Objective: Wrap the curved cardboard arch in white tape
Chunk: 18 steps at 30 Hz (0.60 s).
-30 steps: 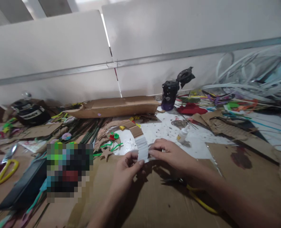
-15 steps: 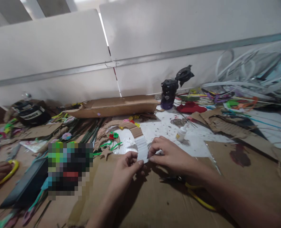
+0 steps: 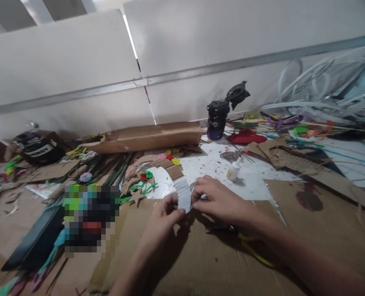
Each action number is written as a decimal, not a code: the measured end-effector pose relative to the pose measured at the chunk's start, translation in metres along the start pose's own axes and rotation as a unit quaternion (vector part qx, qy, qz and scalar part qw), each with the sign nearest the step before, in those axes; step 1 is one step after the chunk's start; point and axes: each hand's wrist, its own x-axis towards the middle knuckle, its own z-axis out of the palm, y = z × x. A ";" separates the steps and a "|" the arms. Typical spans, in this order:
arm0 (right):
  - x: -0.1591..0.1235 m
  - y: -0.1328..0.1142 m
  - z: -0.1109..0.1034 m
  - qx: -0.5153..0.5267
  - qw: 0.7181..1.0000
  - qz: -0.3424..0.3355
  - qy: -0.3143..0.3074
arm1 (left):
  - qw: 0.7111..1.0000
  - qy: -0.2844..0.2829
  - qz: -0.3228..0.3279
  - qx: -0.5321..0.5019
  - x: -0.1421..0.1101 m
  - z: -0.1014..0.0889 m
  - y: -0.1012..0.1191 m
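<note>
A cardboard arch, ribbed brown along its curve, ends in a ribbed white section. My left hand pinches the left edge of that white end between thumb and fingers. On its right edge my right hand is closed, with thumb and fingertips together. Small pink, red and yellow flowers lie at the top of the arch. Red and green flowers and a cardboard star are to its left. Yellow-handled scissors lie under my right forearm, partly hidden.
A small white glue bottle stands beyond my right hand. Farther back are a dark lidded tumbler, a red cloth-like piece and a long cardboard tray. A large cardboard sheet lies beneath my hands. A dark case sits left.
Another person's hand and the yellow-handled scissors it held have left the left edge of view. My hands keep hold of the white end, with only a slight shift.
</note>
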 end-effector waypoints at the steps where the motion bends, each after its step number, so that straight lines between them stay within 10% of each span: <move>1: 0.000 0.000 0.000 -0.004 1.000 -0.004 0.002 | 1.000 0.005 0.006 0.007 0.000 0.001 0.001; 18: -0.021 0.038 -0.001 0.050 0.995 0.015 0.087 | 0.989 -0.028 -0.047 -0.135 -0.013 0.017 0.006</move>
